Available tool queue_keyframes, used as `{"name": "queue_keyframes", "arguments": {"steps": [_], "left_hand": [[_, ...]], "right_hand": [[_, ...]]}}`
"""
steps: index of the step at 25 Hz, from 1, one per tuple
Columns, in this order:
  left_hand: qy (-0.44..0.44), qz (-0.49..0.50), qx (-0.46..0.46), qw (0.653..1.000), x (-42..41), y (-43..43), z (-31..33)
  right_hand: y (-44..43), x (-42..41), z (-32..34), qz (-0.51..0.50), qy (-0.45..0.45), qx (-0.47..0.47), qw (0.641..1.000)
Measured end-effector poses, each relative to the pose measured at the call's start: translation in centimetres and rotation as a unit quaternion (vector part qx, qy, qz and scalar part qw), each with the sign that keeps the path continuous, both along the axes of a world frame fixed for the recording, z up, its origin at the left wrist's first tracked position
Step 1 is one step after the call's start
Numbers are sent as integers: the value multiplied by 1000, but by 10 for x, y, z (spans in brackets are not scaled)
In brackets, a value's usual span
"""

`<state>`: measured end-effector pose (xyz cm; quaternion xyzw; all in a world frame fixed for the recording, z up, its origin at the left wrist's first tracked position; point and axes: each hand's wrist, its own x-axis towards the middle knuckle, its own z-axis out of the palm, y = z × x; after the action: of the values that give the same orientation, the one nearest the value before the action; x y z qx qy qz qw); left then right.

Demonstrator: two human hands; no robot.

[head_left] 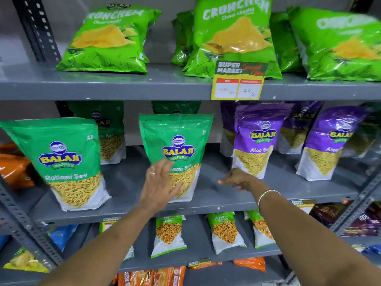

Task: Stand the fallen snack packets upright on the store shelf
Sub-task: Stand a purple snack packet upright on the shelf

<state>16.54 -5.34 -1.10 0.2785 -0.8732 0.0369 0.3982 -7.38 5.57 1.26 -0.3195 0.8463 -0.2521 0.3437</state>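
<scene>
On the grey middle shelf [206, 195] a green Ratlami Sev packet [177, 137] stands upright at the centre. My left hand [159, 182] lies flat and open against its lower front. My right hand [237, 179] hovers over the bare shelf just right of it, fingers spread, holding nothing. Another green Ratlami Sev packet [61, 159] stands at the left. Two purple Aloo Sev packets [255, 139] [327, 145] stand upright at the right, with more packets behind them.
Light green Crunchem chip bags [109, 38] [233, 34] lean on the upper shelf above a yellow price tag [239, 81]. Small Chana Garam packets [169, 234] stand on the lower shelf. Orange packets [14, 166] lie at far left. Perforated steel uprights [22, 219] frame the rack.
</scene>
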Motion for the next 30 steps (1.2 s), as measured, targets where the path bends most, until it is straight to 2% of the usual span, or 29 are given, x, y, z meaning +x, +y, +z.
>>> {"name": "queue_keyframes", "arguments": {"steps": [1,3,4,5,7,9,12,14,17,20,25,30], "left_hand": [[-28,-47,-34,998,-16,11,1],[-71,-108,-18,991,-58,36,8],[-76,-119,23,990,-84,49,12],[-71,-124,105,984,-109,58,12],[-46,-102,346,931,-160,69,7],[28,-56,502,863,-204,70,4],[90,-8,601,794,-240,64,1],[94,-10,635,767,-252,64,3],[124,14,637,761,-264,60,-13],[159,24,618,770,-267,75,-8],[134,36,588,797,-251,93,-6],[119,45,568,813,-233,108,-13]], "right_hand": [[11,-16,2,-6,-5,30,1000],[33,-53,3,-34,13,69,997],[43,-75,4,-46,34,68,996],[49,-96,2,-50,59,64,995],[55,-144,-12,-65,71,17,995],[64,-170,-8,-82,-26,-88,992],[60,-196,-14,-33,-110,-185,976],[51,-206,-18,5,-153,-200,968],[45,-203,-21,52,-194,-216,956],[49,-195,-24,47,-192,-254,947],[70,-180,-27,36,-190,-252,948],[87,-164,-30,18,-147,-225,963]]}}
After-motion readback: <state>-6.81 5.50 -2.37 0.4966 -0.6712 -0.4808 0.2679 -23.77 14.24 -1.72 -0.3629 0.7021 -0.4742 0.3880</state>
